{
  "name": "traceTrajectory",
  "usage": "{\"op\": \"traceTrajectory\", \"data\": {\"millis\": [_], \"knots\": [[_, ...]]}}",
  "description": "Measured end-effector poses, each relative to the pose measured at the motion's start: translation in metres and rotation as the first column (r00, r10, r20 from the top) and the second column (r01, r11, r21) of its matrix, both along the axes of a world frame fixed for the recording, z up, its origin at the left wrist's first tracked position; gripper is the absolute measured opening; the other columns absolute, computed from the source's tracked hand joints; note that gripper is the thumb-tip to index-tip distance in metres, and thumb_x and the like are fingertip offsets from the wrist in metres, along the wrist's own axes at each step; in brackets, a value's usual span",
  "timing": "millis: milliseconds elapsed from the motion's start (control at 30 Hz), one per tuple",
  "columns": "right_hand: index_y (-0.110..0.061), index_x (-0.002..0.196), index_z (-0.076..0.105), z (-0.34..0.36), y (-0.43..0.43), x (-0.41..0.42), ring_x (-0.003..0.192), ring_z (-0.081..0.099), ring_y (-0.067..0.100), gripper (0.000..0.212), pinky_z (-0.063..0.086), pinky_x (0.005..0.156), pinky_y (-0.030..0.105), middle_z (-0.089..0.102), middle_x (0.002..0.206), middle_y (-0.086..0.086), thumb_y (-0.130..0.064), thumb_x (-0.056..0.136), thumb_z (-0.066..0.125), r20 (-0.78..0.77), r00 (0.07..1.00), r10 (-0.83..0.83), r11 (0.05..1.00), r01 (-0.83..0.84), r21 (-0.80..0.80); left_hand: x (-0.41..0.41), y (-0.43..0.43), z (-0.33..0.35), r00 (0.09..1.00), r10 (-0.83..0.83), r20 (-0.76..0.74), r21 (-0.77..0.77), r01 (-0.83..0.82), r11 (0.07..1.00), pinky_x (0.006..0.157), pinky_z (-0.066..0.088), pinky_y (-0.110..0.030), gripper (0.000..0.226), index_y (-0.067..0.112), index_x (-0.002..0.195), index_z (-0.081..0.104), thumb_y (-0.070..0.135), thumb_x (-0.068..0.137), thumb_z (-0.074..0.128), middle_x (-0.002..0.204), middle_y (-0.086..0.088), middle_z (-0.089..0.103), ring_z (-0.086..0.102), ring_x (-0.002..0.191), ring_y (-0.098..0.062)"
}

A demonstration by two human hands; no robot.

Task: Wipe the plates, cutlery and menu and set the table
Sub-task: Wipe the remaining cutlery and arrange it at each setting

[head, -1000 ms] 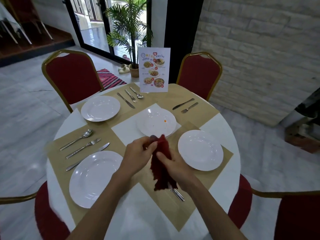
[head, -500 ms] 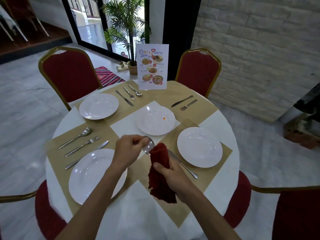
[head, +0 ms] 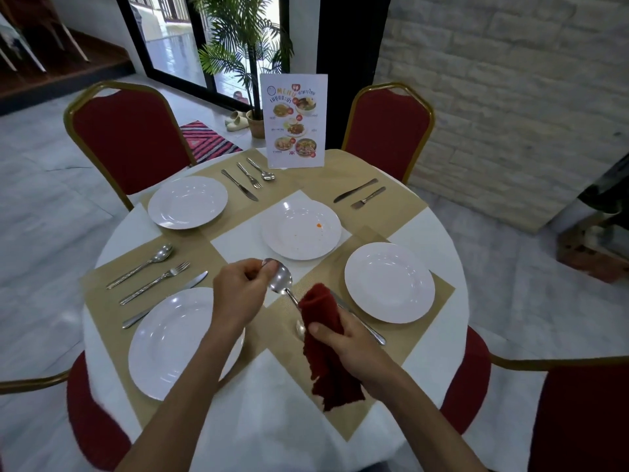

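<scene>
A: The left hand [head: 238, 291] pinches the spoon [head: 280, 279] by its bowl, at six o'clock of the centre plate [head: 301, 229].
B: And the right hand [head: 343, 338], at five o'clock from that bowl, clutches the red cloth [head: 320, 308] wrapped round the handle.

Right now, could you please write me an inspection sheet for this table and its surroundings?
Surface: round table covered in white, with tan placemats.
Job's things: far-left plate, near-left plate and right plate show no marks; centre plate has an orange speck; menu stands upright at the far edge; other cutlery lies on the placemats.
Clutter: nothing seen.
Hands: left hand pinches the spoon by its bowl; right hand grips the red cloth wrapped round its handle.
Cables: nothing seen.
Surroundings: red chairs, potted palm, stone wall.
</scene>
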State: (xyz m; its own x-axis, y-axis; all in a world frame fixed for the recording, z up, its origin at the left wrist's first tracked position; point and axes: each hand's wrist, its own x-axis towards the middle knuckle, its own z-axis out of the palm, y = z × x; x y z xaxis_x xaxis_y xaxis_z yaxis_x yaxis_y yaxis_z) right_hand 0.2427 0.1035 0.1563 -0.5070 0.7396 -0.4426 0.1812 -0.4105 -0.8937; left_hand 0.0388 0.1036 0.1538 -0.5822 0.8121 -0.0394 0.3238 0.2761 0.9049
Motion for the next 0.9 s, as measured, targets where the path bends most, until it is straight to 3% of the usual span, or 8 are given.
{"op": "traceTrajectory", "data": {"millis": [100,233,333,467,600,733,900], "knots": [[-0.003,0.116,0.061,0.007,0.018,0.013,0.063,0.070,0.017,0.017,0.058,0.055,0.028,0.071,0.080,0.007,-0.011,0.101,0.063,0.016,1.000,-0.027,1.000,0.027,-0.015,0.009,0.004,-0.014,0.991,0.078,0.111,-0.007,-0.078,0.997,0.062,0.043,-0.036,0.034,0.007,0.069,0.067,0.032,0.092,0.067,0.059,-0.013,0.056,0.052,0.059,-0.017],[-0.004,0.111,0.065,0.008,0.041,0.036,0.069,0.073,0.019,0.015,0.060,0.061,0.030,0.075,0.084,0.011,-0.015,0.100,0.065,0.091,0.994,-0.064,0.998,0.061,0.036,0.012,0.024,-0.021,0.972,0.169,0.165,-0.007,-0.170,0.985,0.075,0.056,-0.046,0.020,0.016,0.087,0.072,0.033,0.094,0.063,0.076,-0.008,0.070,0.068,0.076,-0.026],[-0.001,0.108,0.065,0.004,0.068,0.052,0.061,0.072,0.018,0.016,0.059,0.056,0.030,0.074,0.081,0.012,-0.015,0.102,0.062,0.074,0.946,-0.316,0.949,0.315,0.013,0.031,0.047,-0.023,0.995,-0.017,0.095,-0.030,0.020,0.999,0.072,0.059,-0.041,0.015,0.028,0.108,0.066,0.022,0.098,0.057,0.087,-0.005,0.071,0.071,0.075,-0.019],[-0.001,0.105,0.062,0.005,0.118,0.076,0.051,0.069,0.021,0.014,0.058,0.051,0.034,0.071,0.066,0.009,-0.015,0.103,0.060,0.042,0.831,-0.555,0.831,0.556,-0.003,0.061,0.076,-0.029,0.954,-0.295,0.054,-0.171,0.300,0.938,0.075,0.060,-0.038,0.017,0.036,0.101,0.071,0.024,0.092,0.063,0.077,0.007,0.073,0.071,0.071,-0.009],[0.002,0.106,0.062,0.004,0.173,0.104,0.045,0.067,0.020,0.018,0.056,0.046,0.033,0.067,0.066,0.010,-0.015,0.102,0.060,0.081,0.792,-0.606,0.796,0.602,0.062,0.092,0.115,-0.025,0.875,-0.475,-0.097,-0.237,0.443,0.865,0.082,0.051,-0.026,0.022,0.031,0.106,0.072,0.044,0.088,0.070,0.090,0.008,0.071,0.067,0.087,-0.008],[0.003,0.108,0.061,-0.005,0.229,0.124,0.049,0.067,0.025,0.020,0.058,0.057,0.043,0.067,0.062,0.009,-0.016,0.101,0.060,0.089,0.794,-0.602,0.798,0.602,0.027,0.124,0.164,-0.022,0.706,-0.643,-0.298,-0.329,0.556,0.763,0.080,0.048,-0.031,0.032,0.016,0.102,0.073,0.041,0.082,0.077,0.087,-0.003,0.062,0.058,0.085,-0.020],[-0.001,0.103,0.065,-0.026,0.306,0.139,0.061,0.072,0.030,0.018,0.062,0.070,0.053,0.071,0.077,0.015,-0.018,0.099,0.063,0.122,0.819,-0.561,0.827,0.562,0.024,0.138,0.231,-0.039,0.737,-0.593,-0.326,-0.361,0.482,0.798,0.075,0.049,-0.031,0.023,0.025,0.097,0.073,0.041,0.080,0.076,0.088,0.002,0.055,0.054,0.083,-0.016]]}}
